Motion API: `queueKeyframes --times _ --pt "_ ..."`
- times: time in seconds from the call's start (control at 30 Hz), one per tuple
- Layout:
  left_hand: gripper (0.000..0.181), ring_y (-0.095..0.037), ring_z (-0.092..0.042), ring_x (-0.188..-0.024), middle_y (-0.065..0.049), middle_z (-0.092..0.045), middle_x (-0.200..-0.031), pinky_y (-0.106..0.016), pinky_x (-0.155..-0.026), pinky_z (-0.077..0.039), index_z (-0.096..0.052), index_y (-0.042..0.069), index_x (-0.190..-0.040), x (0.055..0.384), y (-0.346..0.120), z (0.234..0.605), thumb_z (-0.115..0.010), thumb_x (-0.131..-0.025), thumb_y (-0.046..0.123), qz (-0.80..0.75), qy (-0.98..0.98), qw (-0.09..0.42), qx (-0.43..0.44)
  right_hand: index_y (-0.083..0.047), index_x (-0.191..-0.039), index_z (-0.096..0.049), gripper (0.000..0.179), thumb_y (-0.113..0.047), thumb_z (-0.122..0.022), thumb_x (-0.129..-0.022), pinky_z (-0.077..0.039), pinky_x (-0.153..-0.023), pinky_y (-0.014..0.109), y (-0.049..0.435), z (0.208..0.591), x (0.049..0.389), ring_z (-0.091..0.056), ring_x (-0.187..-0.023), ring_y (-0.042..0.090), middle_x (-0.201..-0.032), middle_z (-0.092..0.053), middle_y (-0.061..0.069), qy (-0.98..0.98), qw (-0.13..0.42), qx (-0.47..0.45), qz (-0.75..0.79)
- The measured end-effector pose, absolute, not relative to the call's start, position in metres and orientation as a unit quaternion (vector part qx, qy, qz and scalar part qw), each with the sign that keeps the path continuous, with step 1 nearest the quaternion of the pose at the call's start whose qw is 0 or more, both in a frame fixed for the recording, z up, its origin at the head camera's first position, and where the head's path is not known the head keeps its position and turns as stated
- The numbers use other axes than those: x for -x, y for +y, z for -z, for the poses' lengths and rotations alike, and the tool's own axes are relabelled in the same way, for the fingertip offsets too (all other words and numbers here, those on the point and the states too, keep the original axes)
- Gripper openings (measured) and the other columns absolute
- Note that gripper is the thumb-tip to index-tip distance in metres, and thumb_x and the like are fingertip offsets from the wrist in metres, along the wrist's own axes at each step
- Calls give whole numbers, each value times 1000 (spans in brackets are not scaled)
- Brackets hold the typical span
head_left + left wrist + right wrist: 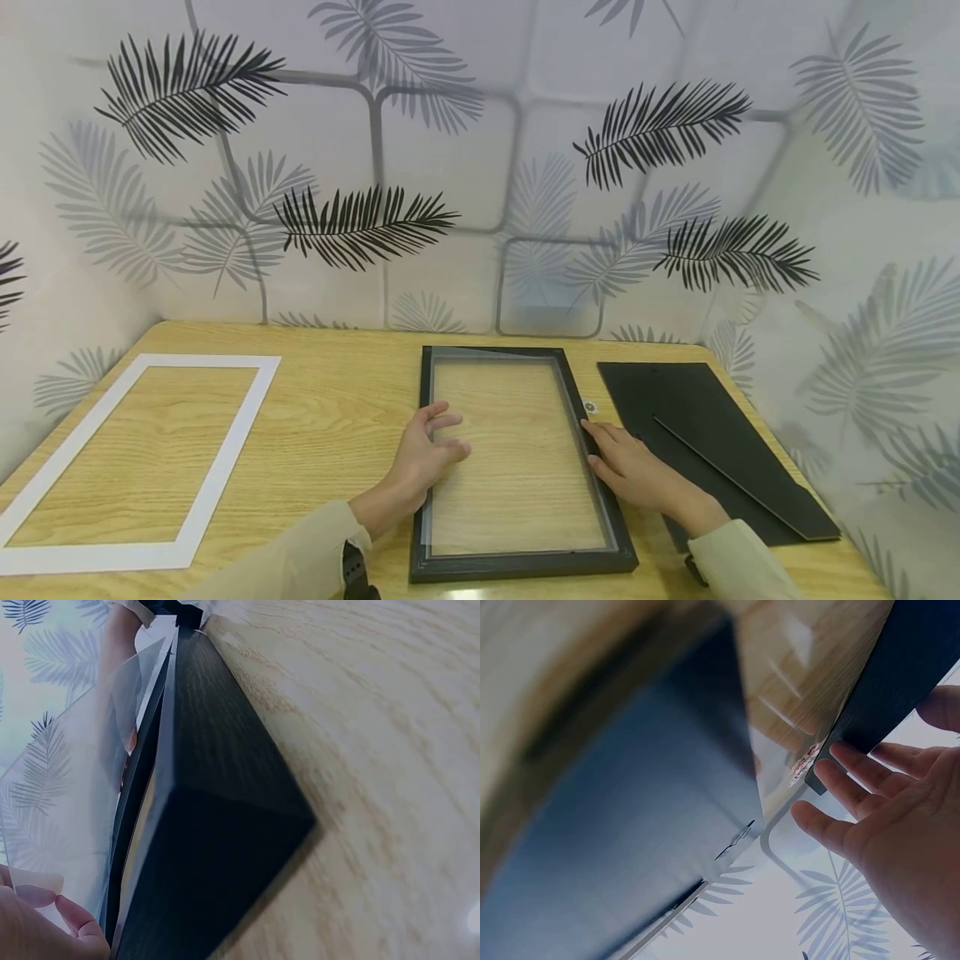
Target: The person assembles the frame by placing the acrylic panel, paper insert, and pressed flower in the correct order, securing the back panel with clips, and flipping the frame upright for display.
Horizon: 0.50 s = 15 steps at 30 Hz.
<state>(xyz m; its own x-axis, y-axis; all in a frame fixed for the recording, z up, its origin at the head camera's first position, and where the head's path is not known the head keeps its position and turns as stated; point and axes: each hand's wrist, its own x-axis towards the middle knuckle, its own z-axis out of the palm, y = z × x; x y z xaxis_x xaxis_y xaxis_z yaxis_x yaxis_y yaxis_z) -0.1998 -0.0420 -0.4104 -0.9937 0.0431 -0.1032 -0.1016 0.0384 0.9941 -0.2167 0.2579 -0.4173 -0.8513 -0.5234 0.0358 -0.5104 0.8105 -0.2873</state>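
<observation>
A black picture frame [525, 567] lies on the table with a clear sheet [502, 467] over its opening. In the left wrist view the clear sheet [67, 780] slants up from the black frame [217, 742]. My left hand [420, 458] is at the sheet's left side, pinching its edge between thumb and fingers. On the frame's right side rests my right hand [637, 467]. Its fingers [847, 787] extend along the outer side of the frame in the right wrist view, with the thumb [941, 709] apart at the upper edge.
A white rectangular mat border [217, 475] lies flat at the left. At the right is a black backing board [675, 387] with a stand flap [735, 475] on it. A small round bit [590, 407] lies between frame and board. A leaf-patterned curtain [450, 167] hangs behind the table.
</observation>
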Motion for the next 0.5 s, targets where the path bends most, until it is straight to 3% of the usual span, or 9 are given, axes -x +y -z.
queueKeyframes --times 0.5 --pt "67 -33 -57 -105 -19 -47 -129 -37 -84 -50 -30 1 -135 199 -36 413 -63 -77 -7 -681 731 41 22 4 -139 -29 49 -16 -42 -97 -32 -96 59 256 417 216 -38 -125 41 -135 -40 25 952 25 269 146"
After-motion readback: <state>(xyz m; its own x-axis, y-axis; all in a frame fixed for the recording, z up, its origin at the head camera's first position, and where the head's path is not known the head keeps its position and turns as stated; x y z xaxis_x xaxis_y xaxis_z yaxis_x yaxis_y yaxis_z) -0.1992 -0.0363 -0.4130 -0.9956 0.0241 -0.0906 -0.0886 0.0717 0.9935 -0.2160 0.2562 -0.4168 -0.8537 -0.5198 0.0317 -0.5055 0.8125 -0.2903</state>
